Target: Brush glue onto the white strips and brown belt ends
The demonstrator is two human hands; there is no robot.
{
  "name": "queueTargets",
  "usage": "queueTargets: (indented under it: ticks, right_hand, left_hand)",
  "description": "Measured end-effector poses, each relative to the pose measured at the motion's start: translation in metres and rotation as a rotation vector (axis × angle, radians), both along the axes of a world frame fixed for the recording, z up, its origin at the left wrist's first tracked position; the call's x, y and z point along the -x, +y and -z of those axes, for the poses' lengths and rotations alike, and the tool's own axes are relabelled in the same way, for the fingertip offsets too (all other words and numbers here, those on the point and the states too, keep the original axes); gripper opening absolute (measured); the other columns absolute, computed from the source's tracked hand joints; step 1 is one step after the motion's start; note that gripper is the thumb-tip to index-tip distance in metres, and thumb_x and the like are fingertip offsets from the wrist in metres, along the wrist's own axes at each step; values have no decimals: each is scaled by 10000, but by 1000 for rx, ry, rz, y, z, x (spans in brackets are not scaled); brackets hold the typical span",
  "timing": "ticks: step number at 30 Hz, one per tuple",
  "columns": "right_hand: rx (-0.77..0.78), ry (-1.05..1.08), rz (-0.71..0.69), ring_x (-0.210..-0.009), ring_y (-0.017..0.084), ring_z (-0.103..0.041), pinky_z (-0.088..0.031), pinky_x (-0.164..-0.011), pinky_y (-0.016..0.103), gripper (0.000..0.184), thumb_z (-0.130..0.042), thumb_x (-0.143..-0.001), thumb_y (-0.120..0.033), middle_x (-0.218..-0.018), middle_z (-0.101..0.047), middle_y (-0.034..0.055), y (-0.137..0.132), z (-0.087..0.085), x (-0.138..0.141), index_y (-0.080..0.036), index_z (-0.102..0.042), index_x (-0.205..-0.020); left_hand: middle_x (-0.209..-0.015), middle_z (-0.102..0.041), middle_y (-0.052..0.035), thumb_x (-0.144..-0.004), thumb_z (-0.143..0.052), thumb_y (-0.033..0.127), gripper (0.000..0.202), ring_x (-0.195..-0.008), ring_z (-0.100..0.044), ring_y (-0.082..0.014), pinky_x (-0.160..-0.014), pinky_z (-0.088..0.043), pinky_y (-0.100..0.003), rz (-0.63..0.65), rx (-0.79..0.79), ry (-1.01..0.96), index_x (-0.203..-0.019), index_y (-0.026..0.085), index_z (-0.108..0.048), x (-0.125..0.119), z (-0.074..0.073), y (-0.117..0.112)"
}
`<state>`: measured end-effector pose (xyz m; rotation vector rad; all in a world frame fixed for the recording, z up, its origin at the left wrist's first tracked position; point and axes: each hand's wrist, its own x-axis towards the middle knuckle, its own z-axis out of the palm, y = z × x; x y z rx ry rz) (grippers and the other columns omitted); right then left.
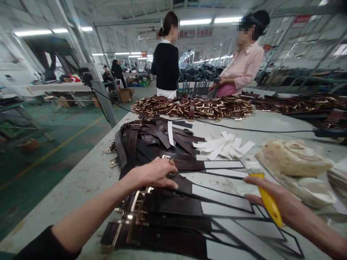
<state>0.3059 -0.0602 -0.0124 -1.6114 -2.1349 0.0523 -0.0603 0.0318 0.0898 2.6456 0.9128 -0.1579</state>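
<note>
My left hand lies flat, fingers stretched out, pressing on dark brown belts laid side by side on the table. Their tips carry white strips and gold buckles show at their left ends. My right hand is closed round a yellow-handled brush, its pale head just above the belt tips.
A loose heap of dark belts lies behind my left hand. White paper strips and a crumpled cloth sit to the right. A pile of gold-buckled belts lies farther back. Two people stand at the table's far end. A black cable crosses the tabletop.
</note>
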Motion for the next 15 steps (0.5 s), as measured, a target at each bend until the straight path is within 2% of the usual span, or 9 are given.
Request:
queueTargets:
  ticks: [4,6,8,11,15]
  right_hand:
    - [19,-86,-31,-774,254,-622,-476,-732,399,313,-477,-854,-417,-868,-653,106,54,7,-2,-192,-593,-1038]
    - [48,-118,-62,-815,256,-620,-462,-759,410,292,-494,-827,-392,-890,-660,91,78,15,0,-205,-600,-1025]
    - [84,-152,-85,-847,257,-621,-456,-763,410,275,-509,-801,-361,-909,-669,80,93,27,1,-220,-610,-1015]
    - [122,-191,-85,-815,265,-618,-439,-757,432,285,-513,-790,-353,-884,-675,89,96,42,0,-222,-627,-1016]
    - [164,-202,-82,-807,269,-604,-435,-745,424,341,-575,-749,-394,-876,-676,91,87,49,-10,-222,-628,-1039]
  left_hand:
    - [-1106,-580,-132,-809,-589,409,415,-1003,-549,-273,-842,-425,-374,-126,-101,-5,-1139,159,-554,-22,37,28]
    - [-1100,-576,-144,-768,-617,474,493,-1008,-542,-299,-826,-431,-397,-135,-91,20,-1137,154,-547,-34,51,38]
    - [-1088,-575,-144,-792,-542,553,517,-1012,-537,-308,-825,-427,-418,-138,-69,7,-1129,160,-547,-42,61,46]
    - [-1078,-565,-125,-843,-470,531,435,-1012,-526,-290,-844,-409,-422,-170,-69,-14,-1085,180,-556,-44,68,53]
    - [-1048,-551,-94,-712,-685,422,363,-999,-509,-275,-837,-405,-390,-230,-37,22,-956,188,-551,-46,69,60]
